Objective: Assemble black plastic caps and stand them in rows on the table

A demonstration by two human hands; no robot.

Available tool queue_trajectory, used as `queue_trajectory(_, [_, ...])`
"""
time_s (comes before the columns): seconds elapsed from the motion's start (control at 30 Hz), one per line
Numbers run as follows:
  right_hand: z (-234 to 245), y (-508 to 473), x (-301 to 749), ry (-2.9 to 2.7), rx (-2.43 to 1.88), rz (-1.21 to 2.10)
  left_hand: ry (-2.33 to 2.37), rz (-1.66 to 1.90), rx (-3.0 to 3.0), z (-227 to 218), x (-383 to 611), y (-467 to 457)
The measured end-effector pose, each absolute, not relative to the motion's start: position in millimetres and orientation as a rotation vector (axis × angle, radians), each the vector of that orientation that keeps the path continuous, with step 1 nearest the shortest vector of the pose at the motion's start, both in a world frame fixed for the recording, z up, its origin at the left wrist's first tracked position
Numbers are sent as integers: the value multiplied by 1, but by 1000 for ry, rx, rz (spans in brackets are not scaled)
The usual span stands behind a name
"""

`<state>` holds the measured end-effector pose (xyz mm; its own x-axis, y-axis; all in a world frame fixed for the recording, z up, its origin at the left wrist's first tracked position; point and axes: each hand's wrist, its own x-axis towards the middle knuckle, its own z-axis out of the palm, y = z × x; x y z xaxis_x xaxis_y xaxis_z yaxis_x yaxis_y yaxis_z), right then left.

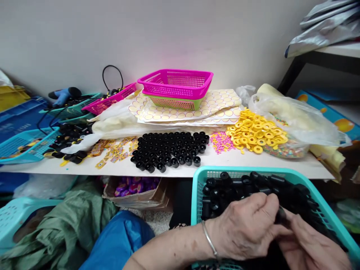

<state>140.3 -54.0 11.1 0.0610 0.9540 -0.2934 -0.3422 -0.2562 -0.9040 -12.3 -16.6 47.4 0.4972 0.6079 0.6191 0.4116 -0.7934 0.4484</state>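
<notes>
At lower right of the frame, a person's left hand (244, 227) and right hand (312, 240), fingers curled inward, hold a small black cylindrical piece (281, 216), partly hidden, between their fingertips above a turquoise plastic basket (242, 169) of black plastic pieces (215, 193); short black plastic cups (165, 150) crowd center frame.

Left hand (244, 227) and right hand (315, 240) seemingly pinch a black cap (280, 215) over a turquoise basket (244, 169).
</notes>
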Motion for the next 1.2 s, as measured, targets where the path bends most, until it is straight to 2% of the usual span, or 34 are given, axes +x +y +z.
queue_trajectory(0.13, [21, -55, 140, -1072, -1274, 1553, 928, 1106, 2511, 53, -40, -17])
queue_trajectory(0.2, [31, -47, 145, -1199, -1364, 1492, 1104, 1153, 2432, 51, -61, -16])
queue_trajectory(0.37, [45, -26, 187, -1332, -1673, 662, 2143, 1359, 1665, 25, -129, 5])
queue_trajectory(0.47, [41, -35, 217, -1305, -1808, 505, 2340, 1221, 1654, 0, -155, 22])
queue_trajectory(0.6, [37, -68, 237, -1562, -1772, 665, 2310, 997, 2001, -27, -162, 31])
queue_trajectory(0.77, [31, -107, 238, -1847, -1819, 700, 2325, 965, 2136, -41, -163, 37])
queue_trajectory(0.9, [16, -121, 236, -2040, -1802, 580, 2363, 1011, 2144, -33, -163, 33])
queue_trajectory(1.0, [6, -119, 237, -1936, -1716, 569, 2338, 1195, 2112, -12, -145, 19])
queue_trajectory(1.1, [0, -109, 237, -1758, -1642, 648, 1962, 1319, 2178, 16, -105, 4])
queue_trajectory(1.2, [-4, -96, 233, -1488, -1669, 707, 1263, 991, 2499, 37, -57, -3])
